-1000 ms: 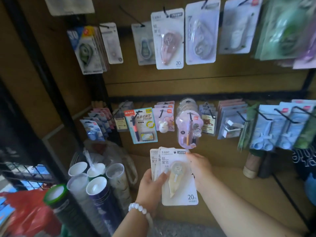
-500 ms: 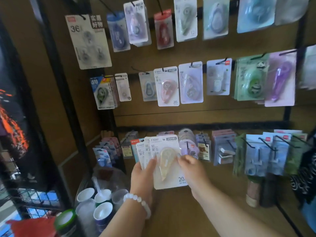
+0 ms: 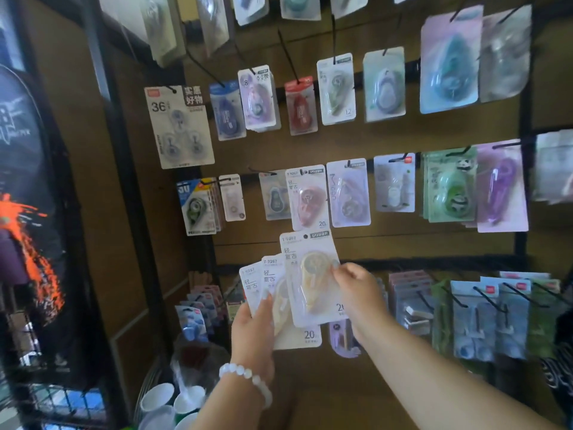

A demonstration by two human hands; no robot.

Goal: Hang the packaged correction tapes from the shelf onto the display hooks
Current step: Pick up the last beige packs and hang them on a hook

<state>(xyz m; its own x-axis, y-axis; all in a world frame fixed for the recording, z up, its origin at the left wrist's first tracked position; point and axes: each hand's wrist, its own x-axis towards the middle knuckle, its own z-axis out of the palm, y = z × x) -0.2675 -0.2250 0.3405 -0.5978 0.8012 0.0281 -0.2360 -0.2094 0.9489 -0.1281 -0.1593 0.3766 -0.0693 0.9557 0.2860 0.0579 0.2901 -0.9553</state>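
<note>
Nearest the camera, the left hand [image 3: 252,333], with a white bead bracelet [image 3: 248,378] on its wrist, grips a fanned stack [image 3: 266,283] of carded correction tapes. Its thumb lies across the card fronts; the other fingers are hidden behind the cards.

The right hand [image 3: 356,287] pinches the front pack [image 3: 310,274] by its right edge, with fingertips on the clear blister. This pack holds a pale yellow tape and overlaps the stack, raised above it and offset to the right. Its hang hole is free of any hook. Its top edge sits just below the pink pack [image 3: 307,197] hanging in the middle row.

Below the hands, at the lower left, several white cups [image 3: 158,397] stand close together.

Behind the hands, the lowest row of hooks carries blue packs [image 3: 483,318] on the right and small packs [image 3: 193,321] on the left.

The middle row carries the pink pack, which bears the same card print as the held ones. A lilac pack [image 3: 348,193] hangs just beside it on the right, and a green panda pack [image 3: 449,187] hangs further right.

The upper row carries a large card marked 36 [image 3: 178,127] on the left, a red pack [image 3: 300,107] near the centre and a large teal pack [image 3: 449,60] on the right.

All packs hang on a brown backboard [image 3: 372,246]. Fine print on the cards is blurred.
</note>
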